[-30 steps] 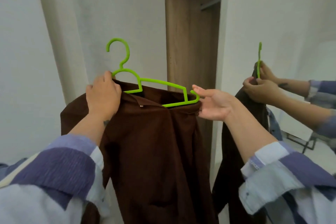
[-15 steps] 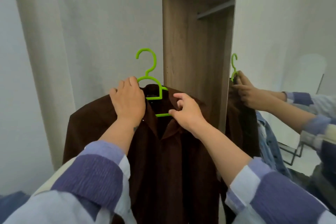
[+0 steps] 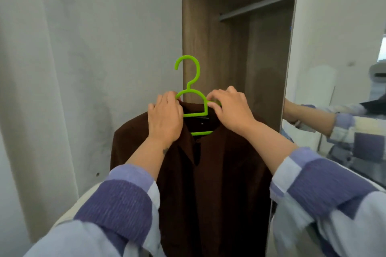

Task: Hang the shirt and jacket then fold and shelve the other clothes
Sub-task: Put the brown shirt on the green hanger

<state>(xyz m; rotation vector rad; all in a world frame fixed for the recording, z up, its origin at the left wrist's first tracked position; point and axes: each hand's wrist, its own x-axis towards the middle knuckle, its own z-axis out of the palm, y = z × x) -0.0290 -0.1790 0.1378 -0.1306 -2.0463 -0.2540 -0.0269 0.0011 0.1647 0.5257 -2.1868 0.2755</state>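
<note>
Holding the brown shirt [image 3: 211, 173] up on the green hanger [image 3: 195, 108], you have your left hand [image 3: 165, 119] curled over the left shoulder of the collar and your right hand [image 3: 231, 110] pinching the hanger's right arm; both sit just below the hook. The wardrobe rail [image 3: 257, 8] lies above and to the right, running across, nearer your right hand; no label or writing is readable.

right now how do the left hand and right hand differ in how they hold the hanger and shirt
The left hand lies over the brown shirt collar at the green hanger's left shoulder, knuckles up. The right hand sits slightly higher, fingertips pinching the hanger's right shoulder. Both keep a grip near the neck, below the hook.
</note>
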